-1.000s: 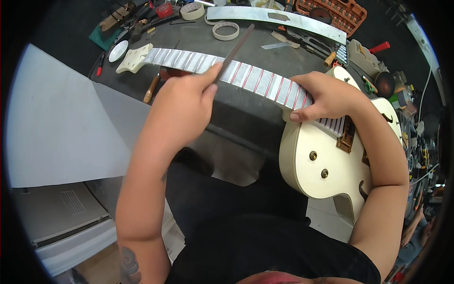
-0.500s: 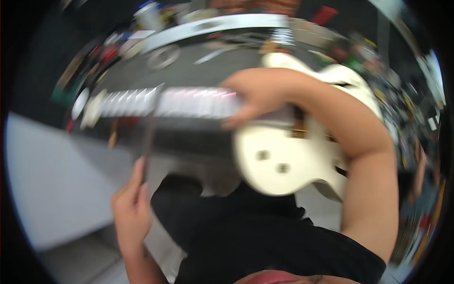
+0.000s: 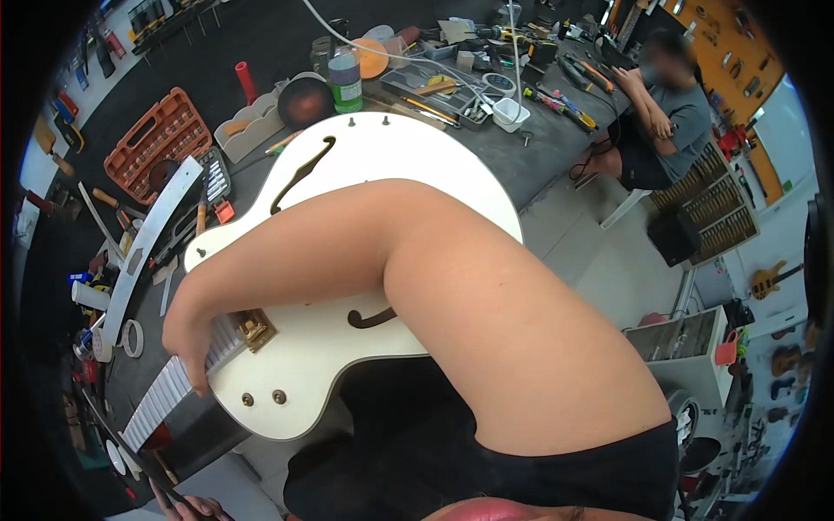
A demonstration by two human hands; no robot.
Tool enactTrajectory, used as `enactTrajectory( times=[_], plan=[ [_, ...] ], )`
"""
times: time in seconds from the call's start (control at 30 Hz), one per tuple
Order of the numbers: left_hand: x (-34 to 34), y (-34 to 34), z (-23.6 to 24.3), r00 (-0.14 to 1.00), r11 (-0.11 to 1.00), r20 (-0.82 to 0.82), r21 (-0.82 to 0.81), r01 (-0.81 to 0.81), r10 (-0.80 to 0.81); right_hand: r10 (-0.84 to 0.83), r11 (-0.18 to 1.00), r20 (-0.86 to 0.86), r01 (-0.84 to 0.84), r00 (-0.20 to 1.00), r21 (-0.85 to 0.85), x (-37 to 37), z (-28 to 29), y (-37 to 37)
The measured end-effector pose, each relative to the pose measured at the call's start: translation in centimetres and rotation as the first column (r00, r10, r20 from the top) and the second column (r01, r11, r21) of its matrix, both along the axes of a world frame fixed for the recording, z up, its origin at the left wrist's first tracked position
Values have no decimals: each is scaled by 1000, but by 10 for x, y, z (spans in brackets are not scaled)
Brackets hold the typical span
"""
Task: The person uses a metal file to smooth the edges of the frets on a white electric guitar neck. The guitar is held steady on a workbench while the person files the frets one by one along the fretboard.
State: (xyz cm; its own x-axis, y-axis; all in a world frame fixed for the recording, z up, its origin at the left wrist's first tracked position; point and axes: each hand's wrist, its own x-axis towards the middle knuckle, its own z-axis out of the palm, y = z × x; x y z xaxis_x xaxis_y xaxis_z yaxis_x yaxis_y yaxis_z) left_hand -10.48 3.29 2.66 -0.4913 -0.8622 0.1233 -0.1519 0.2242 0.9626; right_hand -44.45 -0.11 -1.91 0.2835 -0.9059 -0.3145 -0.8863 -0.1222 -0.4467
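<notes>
A cream hollow-body guitar [image 3: 452, 174] with f-holes and gold hardware lies across my lap and the bench edge. My right forearm crosses its body, and my right hand [image 3: 185, 339] is curled round the neck [image 3: 161, 399] where it meets the body; the fingertips are partly hidden. The fretboard is covered in pale strips between the frets. At the lower left, my left hand [image 3: 185, 506] grips a long, dark, narrow file [image 3: 122, 441], which lies along the near side of the neck. Much of that hand is cut off by the picture's edge.
Around the guitar, the grey bench [image 3: 550, 165] holds an orange socket case [image 3: 130, 156], a metal straightedge [image 3: 139, 260], tape rolls, a spray bottle [image 3: 346, 87] and assorted tools. A seated co-worker [image 3: 678, 130] is at the upper right; a white cabinet [image 3: 717, 373] stands at the right.
The view has swung far to the right, bringing the guitar body and co-worker into fuller view. My left hand and the file have dropped from the neck's middle toward the lower left.
</notes>
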Motion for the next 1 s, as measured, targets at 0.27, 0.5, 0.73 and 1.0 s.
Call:
enactTrajectory(
  times=[0.27,0.5,0.73,1.0],
  plan=[
    [27,-20,-54,986,999,-164,27,-30,34,-6,1000,-19,6,1000,6,-1,-13,-15],
    [47,-72,-122,910,884,-235,-249,-395,341,31,998,15,-32,999,46,3,-9,-17],
    [7,-43,-98,738,820,-360,207,-533,571,46,989,37,-50,998,139,4,-7,-24],
    [8,-97,-141,854,860,-321,-178,-479,410,31,985,65,-42,997,165,0,-11,-24]
  ],
)
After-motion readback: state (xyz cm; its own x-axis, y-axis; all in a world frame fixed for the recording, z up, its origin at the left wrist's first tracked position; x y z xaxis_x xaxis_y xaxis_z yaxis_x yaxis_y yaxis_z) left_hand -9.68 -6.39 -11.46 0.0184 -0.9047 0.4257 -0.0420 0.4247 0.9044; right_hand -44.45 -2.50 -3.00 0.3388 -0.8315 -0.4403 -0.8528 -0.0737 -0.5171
